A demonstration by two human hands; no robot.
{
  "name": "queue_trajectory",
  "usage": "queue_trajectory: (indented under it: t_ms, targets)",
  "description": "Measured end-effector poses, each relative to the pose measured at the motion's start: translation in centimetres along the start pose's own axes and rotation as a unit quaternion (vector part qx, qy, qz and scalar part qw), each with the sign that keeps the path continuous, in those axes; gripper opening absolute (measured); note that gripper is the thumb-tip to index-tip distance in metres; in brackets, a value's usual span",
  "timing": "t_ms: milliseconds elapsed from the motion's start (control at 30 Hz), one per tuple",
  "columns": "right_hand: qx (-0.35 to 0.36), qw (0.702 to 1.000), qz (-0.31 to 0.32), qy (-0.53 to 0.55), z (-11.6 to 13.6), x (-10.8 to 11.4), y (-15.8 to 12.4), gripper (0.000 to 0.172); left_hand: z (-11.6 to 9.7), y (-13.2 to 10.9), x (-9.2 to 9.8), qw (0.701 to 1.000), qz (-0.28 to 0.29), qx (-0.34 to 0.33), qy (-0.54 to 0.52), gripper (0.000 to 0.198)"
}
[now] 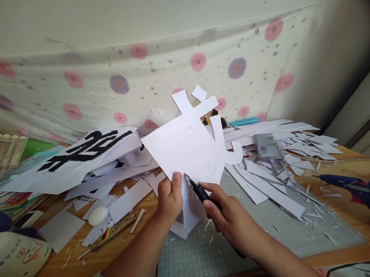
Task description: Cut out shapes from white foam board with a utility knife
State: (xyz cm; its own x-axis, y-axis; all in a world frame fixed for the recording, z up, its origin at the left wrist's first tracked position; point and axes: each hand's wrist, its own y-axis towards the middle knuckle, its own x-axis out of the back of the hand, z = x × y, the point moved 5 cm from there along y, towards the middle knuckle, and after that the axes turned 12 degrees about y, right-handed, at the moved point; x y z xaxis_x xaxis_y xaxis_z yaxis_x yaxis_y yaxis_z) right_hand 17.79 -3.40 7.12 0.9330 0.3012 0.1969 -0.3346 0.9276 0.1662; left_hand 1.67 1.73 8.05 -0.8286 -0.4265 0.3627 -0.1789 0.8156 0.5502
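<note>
My left hand (170, 199) pinches the lower left edge of a white foam board cutout (189, 151), thumb on its face. The cutout is tilted up above the cutting mat (182, 266), and its upper and right parts are shaped like strokes of a character. In my right hand (229, 212) is a black craft knife (200, 192), its tip at the board's surface just right of my left thumb. Thin cut lines mark the board's face. A folded-looking white piece (190, 206) hangs below the hands; I cannot tell whether it is joined to the cutout.
White offcuts (265, 187) litter the mat and table on both sides. At right lies a blue glue gun (352, 185). A sheet with a black character (86, 150) rests on scraps at left, near a wooden ruler (115, 231) and a cream rounded object (18, 262).
</note>
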Motion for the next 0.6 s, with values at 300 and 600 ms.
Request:
queue_trajectory:
  t_ms: [300, 600]
  targets:
    - [0.019, 1.000, -0.011, -0.017, 0.19, 0.12, -0.20, 0.036, -0.36, 0.22, 0.22, 1.000, -0.004, -0.017, 0.007, 0.055]
    - [0.009, 1.000, -0.009, -0.019, 0.15, 0.27, -0.17, 0.036, -0.32, 0.29, 0.17, 1.000, -0.010, -0.023, 0.016, 0.053]
